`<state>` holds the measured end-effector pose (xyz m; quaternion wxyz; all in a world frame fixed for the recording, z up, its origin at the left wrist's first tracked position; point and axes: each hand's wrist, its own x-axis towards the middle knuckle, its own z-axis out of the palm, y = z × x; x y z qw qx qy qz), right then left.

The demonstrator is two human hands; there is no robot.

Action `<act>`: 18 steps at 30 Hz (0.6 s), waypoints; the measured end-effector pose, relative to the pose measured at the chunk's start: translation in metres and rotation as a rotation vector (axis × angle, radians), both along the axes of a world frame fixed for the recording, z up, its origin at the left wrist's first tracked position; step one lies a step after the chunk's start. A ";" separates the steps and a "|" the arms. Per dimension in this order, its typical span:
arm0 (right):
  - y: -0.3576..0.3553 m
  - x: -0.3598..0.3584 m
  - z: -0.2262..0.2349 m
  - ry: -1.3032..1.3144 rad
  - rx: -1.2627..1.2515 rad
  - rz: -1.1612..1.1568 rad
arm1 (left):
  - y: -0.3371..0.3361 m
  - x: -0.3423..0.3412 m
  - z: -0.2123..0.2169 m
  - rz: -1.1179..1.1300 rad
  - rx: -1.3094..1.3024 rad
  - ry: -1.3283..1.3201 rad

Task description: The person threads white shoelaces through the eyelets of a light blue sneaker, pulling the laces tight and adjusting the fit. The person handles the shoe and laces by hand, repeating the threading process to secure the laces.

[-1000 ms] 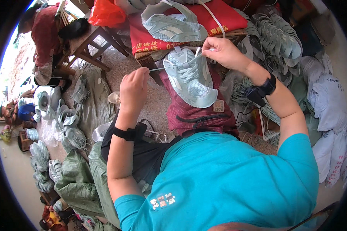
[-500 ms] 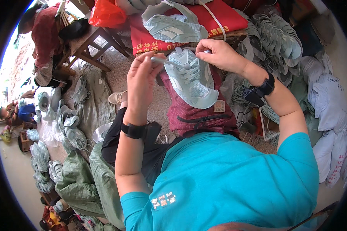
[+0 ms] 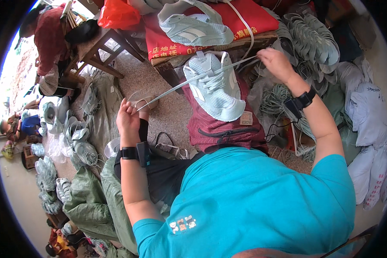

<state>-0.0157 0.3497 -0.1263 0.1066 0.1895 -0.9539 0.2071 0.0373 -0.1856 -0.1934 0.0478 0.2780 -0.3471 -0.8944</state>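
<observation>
A pale mint shoe upper (image 3: 215, 88) lies on my lap over dark red cloth (image 3: 221, 129). A flat light lace (image 3: 189, 81) runs through its eyelets and is pulled taut to both sides. My left hand (image 3: 128, 118) grips the lace's left end, out to the left over the floor. My right hand (image 3: 276, 63) pinches the right end, up beside the shoe's far side. Both wrists wear black bands.
A second mint shoe upper (image 3: 193, 23) lies on a red-covered low table (image 3: 245, 17) ahead. Piles of similar uppers (image 3: 309, 41) sit at right and more shoe uppers (image 3: 75, 142) at left. Another person (image 3: 51, 38) sits at the far left by a wooden stool (image 3: 99, 51). Green sacks (image 3: 88, 202) lie beside me.
My hands were close together at the shoe's top half a second ago. They have now spread apart, drawing the lace tight through the eyelets; the left hand moved down and left.
</observation>
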 end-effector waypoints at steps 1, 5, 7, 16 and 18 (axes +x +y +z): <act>0.014 -0.001 -0.007 -0.064 0.009 -0.123 | -0.014 0.003 -0.004 0.049 0.025 0.008; 0.060 -0.011 -0.022 -0.706 -1.016 -0.491 | -0.064 0.017 -0.013 0.203 -0.102 -0.057; 0.119 -0.027 -0.049 -0.717 -1.590 -0.416 | -0.079 0.016 -0.020 0.229 -0.180 -0.077; 0.043 0.001 -0.008 -0.587 -1.237 -0.491 | 0.048 0.014 0.020 -0.184 -0.759 0.111; -0.012 0.013 0.013 -0.559 -1.076 -0.351 | 0.098 0.011 0.043 -0.276 -0.736 0.245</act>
